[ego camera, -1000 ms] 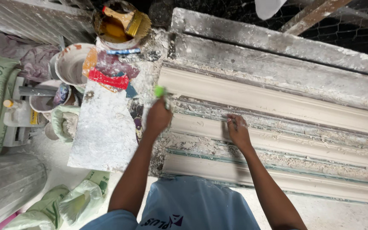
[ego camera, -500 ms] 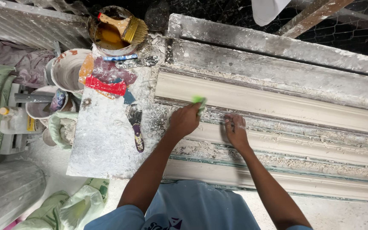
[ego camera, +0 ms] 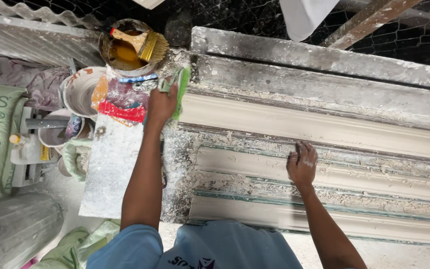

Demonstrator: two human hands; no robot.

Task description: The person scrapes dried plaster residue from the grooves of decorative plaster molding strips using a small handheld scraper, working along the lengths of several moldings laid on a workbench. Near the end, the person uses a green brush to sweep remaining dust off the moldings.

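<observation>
— What is the left hand [ego camera: 161, 103] on?

— It is clenched round a green scraper [ego camera: 179, 88], whose flat blade lies on the left end of the long plaster moulding [ego camera: 324, 127], touching its pale, smooth curved face.

— And the other hand?

— The right hand [ego camera: 302, 163] rests loose, holding nothing, fingers spread flat on a lower ribbed moulding [ego camera: 374, 174], which is crusted with crumbly white flakes.

— Any containers?

— A round tin [ego camera: 120, 50] just above the left hand holds amber liquid, and a wide yellow-bristled brush [ego camera: 143, 44] lies across its rim. Beside it stands a white bucket [ego camera: 78, 92], its inside smeared with plaster.

— How are the arms posed?

— The left arm reaches straight up and away from the body; the right one angles up from the lower right, wrist nearly straight.
</observation>
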